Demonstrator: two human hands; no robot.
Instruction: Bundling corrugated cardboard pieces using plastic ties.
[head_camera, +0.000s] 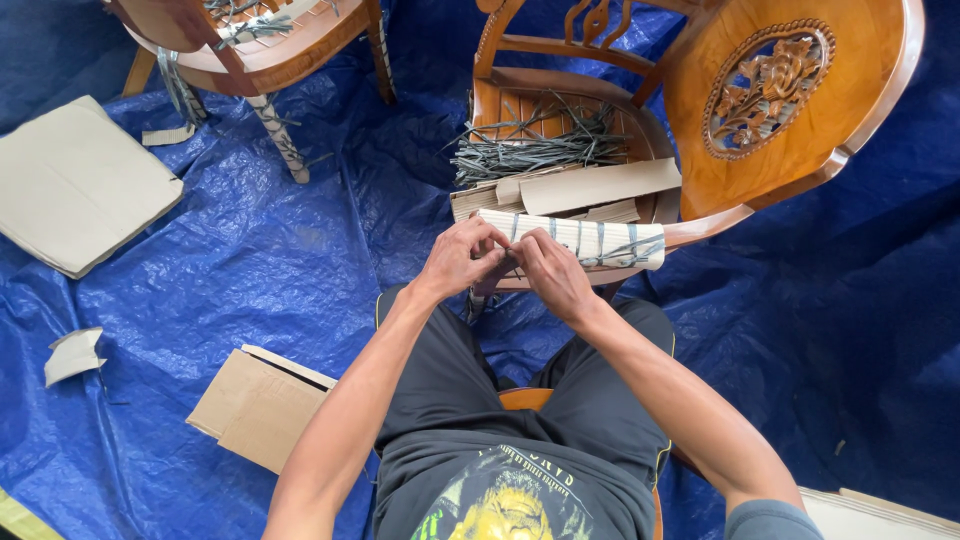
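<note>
A flat cardboard slab (80, 185) lies at the far left on the crinkled blue tarpaulin (280, 250), with a torn paper scrap (72, 355) below it and a folded cardboard piece (258, 405) nearer the person's knee. Above, a second wooden chair (255, 50) is cut off by the top edge, its legs bound in pale wrapping. At centre the left hand (460, 258) and the right hand (552, 275) meet at the left end of the wrapped chair rail (585, 242), a pale padded strip tied at intervals with dark string. Both sets of fingers are curled and pressed close together over that end, seemingly pinching a string, though the string itself is hidden behind the knuckles and hard to make out. The rail lies across the front of the carved wooden chair (780, 110), running right from the fingertips. On its slatted seat rest a heap of grey strings (540, 150) and stacked cardboard strips (590, 188). The chair's glossy rounded back bears a carved floral oval.
</note>
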